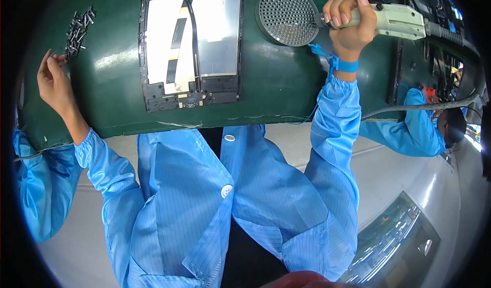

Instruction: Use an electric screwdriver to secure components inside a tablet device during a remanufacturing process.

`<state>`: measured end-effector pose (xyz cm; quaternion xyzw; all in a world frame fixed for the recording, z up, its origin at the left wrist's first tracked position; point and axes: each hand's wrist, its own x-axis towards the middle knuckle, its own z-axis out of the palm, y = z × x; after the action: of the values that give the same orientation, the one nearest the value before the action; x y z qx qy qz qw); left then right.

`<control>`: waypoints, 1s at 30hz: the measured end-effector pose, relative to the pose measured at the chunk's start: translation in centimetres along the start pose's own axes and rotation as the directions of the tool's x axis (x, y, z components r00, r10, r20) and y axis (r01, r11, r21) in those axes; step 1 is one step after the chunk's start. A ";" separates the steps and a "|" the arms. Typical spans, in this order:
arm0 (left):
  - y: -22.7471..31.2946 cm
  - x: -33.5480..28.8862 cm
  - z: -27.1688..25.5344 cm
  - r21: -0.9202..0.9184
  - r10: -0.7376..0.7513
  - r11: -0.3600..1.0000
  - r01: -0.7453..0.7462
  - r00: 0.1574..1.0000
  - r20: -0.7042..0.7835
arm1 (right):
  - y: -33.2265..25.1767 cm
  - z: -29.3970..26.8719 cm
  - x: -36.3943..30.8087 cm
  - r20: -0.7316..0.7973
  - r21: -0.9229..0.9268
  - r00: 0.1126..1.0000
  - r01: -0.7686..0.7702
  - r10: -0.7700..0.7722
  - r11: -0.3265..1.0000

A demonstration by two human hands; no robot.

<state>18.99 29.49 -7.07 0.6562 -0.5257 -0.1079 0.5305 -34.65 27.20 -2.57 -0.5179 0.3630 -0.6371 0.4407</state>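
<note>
My right hand (350,19) is wrapped round a pale handheld power tool, which looks like an electric screwdriver (399,21), lying sideways with its ribbed cable end to the right. Its front end meets the rim of a round grey dish full of small holes (287,17). At the far left, my left hand (53,78) has its fingers curled at the lower end of a pile of small black pin-like parts (78,35); anything between the fingertips is hidden. Between my hands lies an open tablet-like panel (220,37) with a black frame, silvery sheets and a black cable.
Everything lies on a dark green mat (271,88) with a worn front edge. A blue wrist strap (343,64) circles my right wrist, its cord hanging down. Blue-sleeved co-workers' arms show at left (48,196) and right (409,127). A grey cable (424,107) crosses the right side.
</note>
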 end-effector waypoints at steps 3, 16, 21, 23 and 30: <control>0.9 -0.2 0.4 0.041 -0.022 0.999 0.024 0.999 -0.034 | -0.1 0.1 -0.1 0.000 0.001 1.000 -0.005 0.005 1.000; 4.5 -1.2 1.6 -0.061 0.032 0.998 -0.035 0.999 -0.042 | -1.2 1.9 -0.3 -0.020 -0.073 1.000 0.000 -0.002 0.997; 7.1 -0.5 1.6 -0.022 0.079 0.997 -0.079 0.997 -0.013 | -2.1 1.9 -0.1 -0.029 -0.050 0.999 0.034 -0.036 0.998; 8.9 0.3 1.5 -0.036 0.061 0.998 -0.059 0.997 0.043 | -2.2 1.8 0.0 -0.012 -0.004 0.998 0.058 -0.058 0.998; 13.4 2.1 9.2 -0.179 -0.026 0.969 0.172 0.787 0.617 | -2.8 1.6 -0.7 0.007 0.022 0.999 0.040 -0.041 0.999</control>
<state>5.77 23.98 0.89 0.5484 -0.6174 -0.4002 0.3972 -33.52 28.81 0.14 -0.5225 0.3438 -0.6480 0.4347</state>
